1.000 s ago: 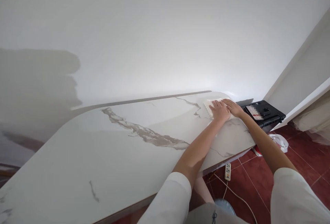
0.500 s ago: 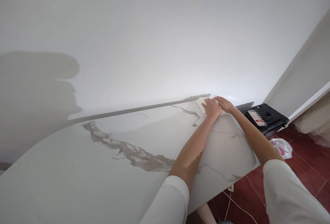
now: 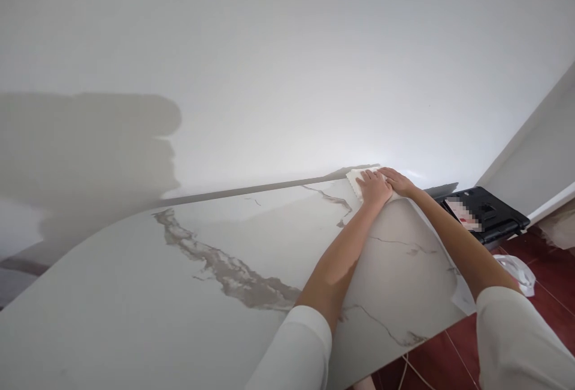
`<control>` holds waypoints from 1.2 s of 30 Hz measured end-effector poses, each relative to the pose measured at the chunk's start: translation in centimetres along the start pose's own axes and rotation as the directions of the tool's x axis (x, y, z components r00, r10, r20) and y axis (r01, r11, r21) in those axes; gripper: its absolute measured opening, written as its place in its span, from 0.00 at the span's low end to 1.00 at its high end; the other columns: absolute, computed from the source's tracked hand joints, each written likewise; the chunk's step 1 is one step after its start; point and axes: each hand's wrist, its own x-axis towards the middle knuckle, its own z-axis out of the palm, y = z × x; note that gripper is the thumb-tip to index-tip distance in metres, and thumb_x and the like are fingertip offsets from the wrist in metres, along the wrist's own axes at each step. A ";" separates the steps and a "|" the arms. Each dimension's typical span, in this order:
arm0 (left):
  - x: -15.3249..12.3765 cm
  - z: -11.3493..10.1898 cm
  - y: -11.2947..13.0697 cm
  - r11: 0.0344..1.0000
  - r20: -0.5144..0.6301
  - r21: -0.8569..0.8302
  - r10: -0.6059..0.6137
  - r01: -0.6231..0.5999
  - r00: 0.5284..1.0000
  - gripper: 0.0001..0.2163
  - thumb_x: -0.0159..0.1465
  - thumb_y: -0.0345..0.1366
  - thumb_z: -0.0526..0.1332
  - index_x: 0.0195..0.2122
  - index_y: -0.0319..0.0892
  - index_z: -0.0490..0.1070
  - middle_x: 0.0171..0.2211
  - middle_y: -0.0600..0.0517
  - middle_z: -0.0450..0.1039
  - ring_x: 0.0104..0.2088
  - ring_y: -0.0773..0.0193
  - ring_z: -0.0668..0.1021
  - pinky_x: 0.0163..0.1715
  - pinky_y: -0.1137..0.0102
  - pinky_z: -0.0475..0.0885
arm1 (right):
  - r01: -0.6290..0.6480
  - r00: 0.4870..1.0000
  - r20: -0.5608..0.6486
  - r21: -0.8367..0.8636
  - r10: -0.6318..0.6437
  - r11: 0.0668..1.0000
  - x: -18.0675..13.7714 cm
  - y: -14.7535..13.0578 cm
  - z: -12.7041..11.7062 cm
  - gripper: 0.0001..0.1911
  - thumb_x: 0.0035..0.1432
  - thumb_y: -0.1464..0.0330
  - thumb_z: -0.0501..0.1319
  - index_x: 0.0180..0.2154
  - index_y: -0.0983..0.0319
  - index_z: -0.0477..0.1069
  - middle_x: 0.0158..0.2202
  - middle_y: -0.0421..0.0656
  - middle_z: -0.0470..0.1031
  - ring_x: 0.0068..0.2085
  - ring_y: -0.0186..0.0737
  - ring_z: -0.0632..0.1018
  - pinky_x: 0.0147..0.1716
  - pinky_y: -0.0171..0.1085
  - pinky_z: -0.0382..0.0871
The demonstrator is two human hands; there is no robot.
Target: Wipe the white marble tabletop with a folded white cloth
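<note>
A cream cloth (image 3: 356, 185) with a zigzag-cut edge lies at the back edge of the white marble-patterned tabletop (image 3: 251, 228), close to the wall. My left hand (image 3: 375, 187) rests flat on this cloth, fingers spread and pressing down. Beside it, my right hand (image 3: 398, 183) reaches in from the right with fingers stretched toward the left hand, also lying over the cloth. Part of the cloth is hidden under both hands, and neither hand's fingers are curled round it.
A white wall (image 3: 278, 78) runs behind the tabletop. To the right stands a black case (image 3: 503, 213) with a blurred label. Below it, a white plastic bag (image 3: 521, 273) lies on red floor tiles (image 3: 545, 318). A pale cable (image 3: 404, 369) shows under the table's front edge.
The view has shifted a little, so the wall shadow, case and bag appear farther right. Both hands stay on the cloth near the back edge, with little visible movement over the tabletop.
</note>
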 end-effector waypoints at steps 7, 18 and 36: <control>1.0 0.9 1.4 1.000 -0.020 0.016 0.026 -0.025 0.999 0.27 0.67 0.41 0.44 0.64 0.32 0.59 0.66 0.35 0.56 0.66 0.43 0.57 0.62 0.47 0.55 | -0.026 0.999 -0.044 0.000 0.026 1.000 0.1 2.2 0.0 0.27 0.64 0.65 0.45 0.63 0.54 0.61 0.65 0.40 0.64 0.67 0.46 0.62 0.66 0.53 0.56; -1.9 0.8 3.8 0.999 -0.006 0.020 0.043 -0.042 0.999 0.28 0.67 0.41 0.44 0.65 0.31 0.57 0.67 0.36 0.55 0.67 0.43 0.56 0.63 0.47 0.55 | -0.053 0.999 -0.005 -0.021 0.052 0.998 -4.0 2.0 -1.4 0.29 0.64 0.64 0.43 0.64 0.57 0.59 0.67 0.41 0.60 0.68 0.43 0.58 0.68 0.50 0.50; -12.2 -0.1 10.2 0.979 0.067 -0.100 0.184 -0.177 0.981 0.30 0.67 0.42 0.45 0.66 0.29 0.54 0.68 0.34 0.50 0.69 0.41 0.52 0.64 0.45 0.50 | -0.046 0.995 -0.095 -0.111 0.036 0.993 -18.8 0.3 -4.4 0.29 0.66 0.62 0.38 0.63 0.60 0.60 0.65 0.47 0.63 0.69 0.42 0.57 0.67 0.52 0.53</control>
